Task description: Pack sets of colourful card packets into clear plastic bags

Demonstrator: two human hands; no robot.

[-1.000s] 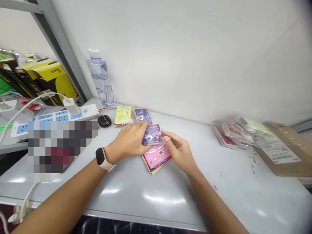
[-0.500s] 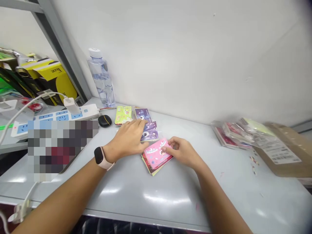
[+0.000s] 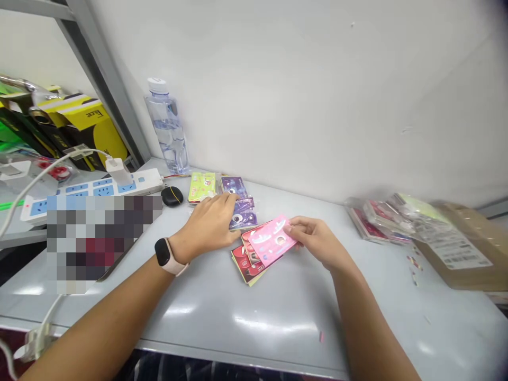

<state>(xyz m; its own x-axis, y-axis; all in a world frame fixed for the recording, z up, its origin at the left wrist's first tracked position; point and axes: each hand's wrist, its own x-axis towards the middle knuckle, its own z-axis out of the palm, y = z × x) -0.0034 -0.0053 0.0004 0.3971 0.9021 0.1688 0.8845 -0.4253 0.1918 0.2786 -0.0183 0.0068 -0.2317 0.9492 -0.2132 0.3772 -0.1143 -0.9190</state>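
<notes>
My right hand (image 3: pixel 313 241) pinches the right edge of a pink card (image 3: pixel 270 246) between thumb and fingers. Beneath it, red cards (image 3: pixel 248 264) lie fanned out, with a yellowish edge showing at the bottom. My left hand (image 3: pixel 212 222) curves around the left side of a small pile of purple cards (image 3: pixel 244 219), thumb at the near edge and fingers at the far edge; part of its grip is hidden. Behind the fingers lies another purple card pack (image 3: pixel 234 185). A green card pack (image 3: pixel 202 185) sits just beyond my left hand.
A water bottle (image 3: pixel 169 132) stands against the wall. To the left are a black oval case (image 3: pixel 172 196), a power strip (image 3: pixel 153 180) and a blurred-out object (image 3: pixel 99 238). Bagged card packs (image 3: pixel 381 219) and a brown parcel (image 3: pixel 464 254) lie at the right.
My right hand has drawn the pink card up and to the right, uncovering the red cards beneath. My left hand stays by the purple cards.
</notes>
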